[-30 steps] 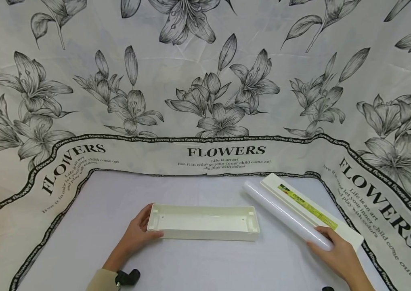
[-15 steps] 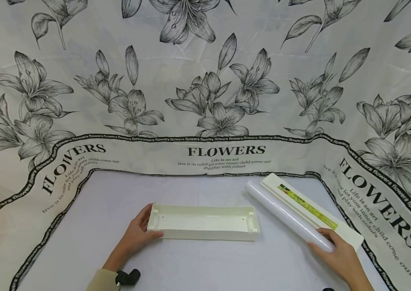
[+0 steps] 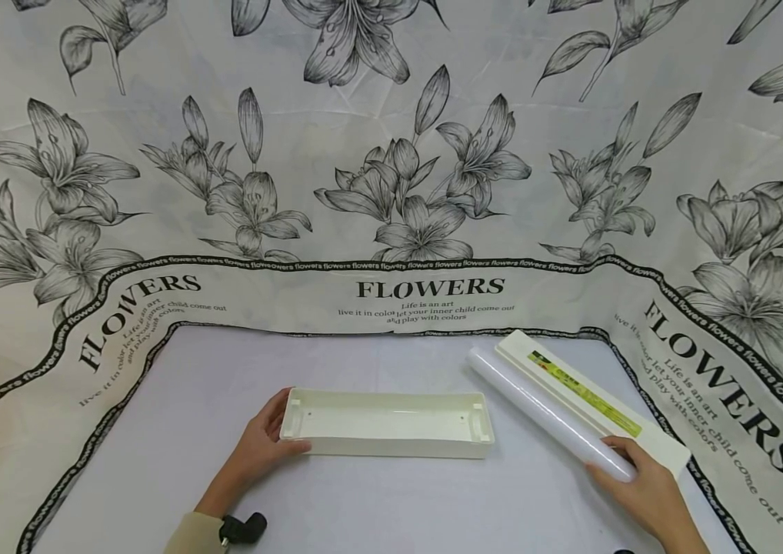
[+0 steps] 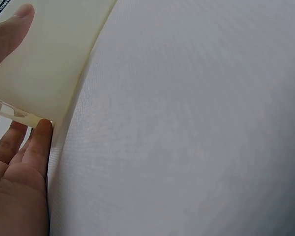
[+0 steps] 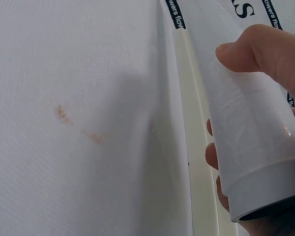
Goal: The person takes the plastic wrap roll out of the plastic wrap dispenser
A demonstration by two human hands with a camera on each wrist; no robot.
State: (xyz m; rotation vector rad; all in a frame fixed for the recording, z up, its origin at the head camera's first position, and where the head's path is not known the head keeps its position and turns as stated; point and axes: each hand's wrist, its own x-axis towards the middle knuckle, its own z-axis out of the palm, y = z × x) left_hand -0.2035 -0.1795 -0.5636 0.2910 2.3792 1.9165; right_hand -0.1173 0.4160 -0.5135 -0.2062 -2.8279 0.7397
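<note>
A long, cream plastic box lies open side up near the middle of the table. My left hand holds its left end, the thumb on the front wall and the other fingers at the end and behind. In the left wrist view the thumb lies over the box wall. A roll of clear plastic wrap slants across the right side, and my right hand grips its near end. The roll's hollow grey-white end faces the right wrist camera, with the thumb over the top and fingers curled beneath.
Beside the roll, on its right, lies a long cream cover with a yellow-green label. White cloth covers the table. A flower-printed curtain hangs behind and along both sides.
The roll in my right hand has shifted very slightly to the right since a second ago. My left hand and the box have stayed in place.
</note>
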